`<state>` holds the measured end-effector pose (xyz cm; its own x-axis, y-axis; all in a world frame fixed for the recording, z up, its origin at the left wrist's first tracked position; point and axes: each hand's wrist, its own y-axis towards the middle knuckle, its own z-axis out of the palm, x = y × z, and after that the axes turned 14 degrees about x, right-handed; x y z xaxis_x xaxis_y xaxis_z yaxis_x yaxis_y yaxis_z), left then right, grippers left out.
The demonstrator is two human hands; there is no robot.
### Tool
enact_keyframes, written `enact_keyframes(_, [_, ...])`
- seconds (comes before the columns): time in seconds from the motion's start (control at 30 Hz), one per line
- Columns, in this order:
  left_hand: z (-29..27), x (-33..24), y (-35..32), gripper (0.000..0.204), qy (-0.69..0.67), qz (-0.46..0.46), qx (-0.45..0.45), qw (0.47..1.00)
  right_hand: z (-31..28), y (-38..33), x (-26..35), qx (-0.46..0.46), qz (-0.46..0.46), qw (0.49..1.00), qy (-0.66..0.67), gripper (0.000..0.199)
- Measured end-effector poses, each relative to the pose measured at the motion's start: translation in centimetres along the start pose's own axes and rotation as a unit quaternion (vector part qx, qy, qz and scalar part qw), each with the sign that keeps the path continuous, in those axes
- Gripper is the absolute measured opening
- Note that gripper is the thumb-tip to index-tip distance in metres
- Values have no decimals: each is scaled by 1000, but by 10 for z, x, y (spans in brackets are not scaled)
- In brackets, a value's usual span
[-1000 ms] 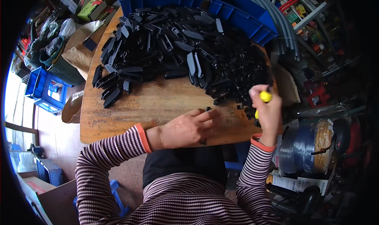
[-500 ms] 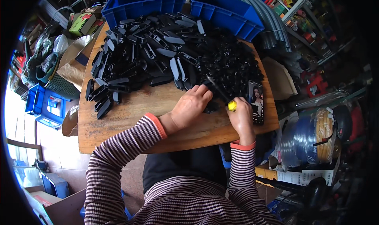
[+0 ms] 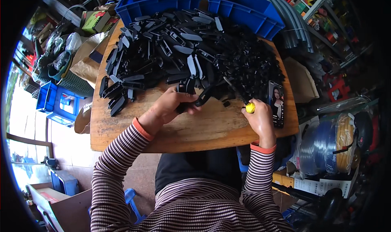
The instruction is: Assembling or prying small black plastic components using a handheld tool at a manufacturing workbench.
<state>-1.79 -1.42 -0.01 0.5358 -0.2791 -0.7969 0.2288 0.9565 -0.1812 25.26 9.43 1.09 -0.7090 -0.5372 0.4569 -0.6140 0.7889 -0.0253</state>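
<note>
A: Head view, grip first: left hand point(image 3: 169, 106) is closed round one long black plastic piece point(image 3: 194, 103), thumb on top, piece sticking out to the right just above the board. Right hand point(image 3: 260, 120) is wrapped tight on a screwdriver point(image 3: 240, 97), yellow handle end showing, dark shaft angled up-left twd the piece.

B: Tip on the part yet?

A: Can't tell, tip gets lost against the black heap. Looks close, prob not seated.

B: So how'd you do it well?

A: I'd say pin the piece flat on the wooden table point(image 3: 195, 130) w/ the left, not mid-air, so it can't twist. Keep fingers behind the tip line, since a slip would run straight at that thumb. Short push, shaft in line w/ the slot.

B: What's round them?

A: Big pile of black parts point(image 3: 191, 53) right behind both hands, touching distance. Phone point(image 3: 276, 103) lying just beside the right hand, screen lit, easy to knock w/ the wrist. Two blue bins point(image 3: 163, 0) at the far edge, well apart from the work.
</note>
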Motion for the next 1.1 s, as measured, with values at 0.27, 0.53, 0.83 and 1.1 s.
enact_keyframes(0.27, [21,2,-21,12,285,-5,-63,956,-4,-7,32,53,-22,988,142,19])
enact_keyframes(0.53, [23,-1,-28,20,587,176,-73,787,0,-8,42,20,-35,984,175,14])
enact_keyframes(0.83, [14,7,11,43,702,259,194,634,-3,-15,47,2,-79,967,244,11])
enact_keyframes(1.1, [36,24,-42,34,717,120,7,687,1,-18,32,-12,-72,960,270,12])
